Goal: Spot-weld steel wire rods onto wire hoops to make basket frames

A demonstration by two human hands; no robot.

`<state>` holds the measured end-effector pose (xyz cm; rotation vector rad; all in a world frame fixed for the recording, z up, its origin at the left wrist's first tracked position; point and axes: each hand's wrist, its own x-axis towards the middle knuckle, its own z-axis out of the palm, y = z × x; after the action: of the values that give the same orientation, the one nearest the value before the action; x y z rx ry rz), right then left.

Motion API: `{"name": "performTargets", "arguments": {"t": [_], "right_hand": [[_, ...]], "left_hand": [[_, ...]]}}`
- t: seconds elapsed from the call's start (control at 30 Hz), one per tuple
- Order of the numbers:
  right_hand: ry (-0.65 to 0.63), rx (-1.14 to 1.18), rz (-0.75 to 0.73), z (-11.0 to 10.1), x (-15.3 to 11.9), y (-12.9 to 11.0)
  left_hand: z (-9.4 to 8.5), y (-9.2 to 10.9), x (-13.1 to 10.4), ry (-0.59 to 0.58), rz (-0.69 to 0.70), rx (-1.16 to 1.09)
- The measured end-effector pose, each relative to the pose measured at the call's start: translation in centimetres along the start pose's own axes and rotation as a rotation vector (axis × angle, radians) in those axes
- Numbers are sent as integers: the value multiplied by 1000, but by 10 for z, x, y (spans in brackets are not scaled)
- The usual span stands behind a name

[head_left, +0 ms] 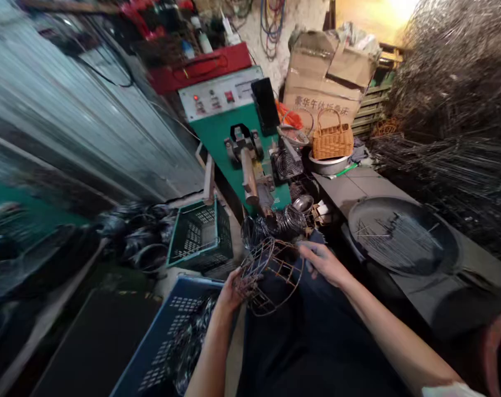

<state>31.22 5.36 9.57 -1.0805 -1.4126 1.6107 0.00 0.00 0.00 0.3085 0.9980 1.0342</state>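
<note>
By a green machine (217, 131), we are seemingly steadying a wire frame (271, 273), left hand (231, 292) clamping it, right hand (324, 262) alongside, grip unclear; turning would be needing both.

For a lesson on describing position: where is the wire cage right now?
In the head view, the wire cage is below centre, slightly right, between the left hand and right hand, near the wire coils.
</note>
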Motion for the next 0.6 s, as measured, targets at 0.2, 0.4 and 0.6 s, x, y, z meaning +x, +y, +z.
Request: {"name": "performTargets", "arguments": {"t": [0.2, 0.4, 0.6], "right_hand": [[4, 22, 25, -50, 4, 0], [-16, 38, -13, -41, 0, 6], [-24, 57, -1, -51, -1, 7]], "left_hand": [[46, -13, 21, -9, -15, 13], [33, -13, 18, -19, -6, 3], [39, -18, 27, -75, 12, -11]]}}
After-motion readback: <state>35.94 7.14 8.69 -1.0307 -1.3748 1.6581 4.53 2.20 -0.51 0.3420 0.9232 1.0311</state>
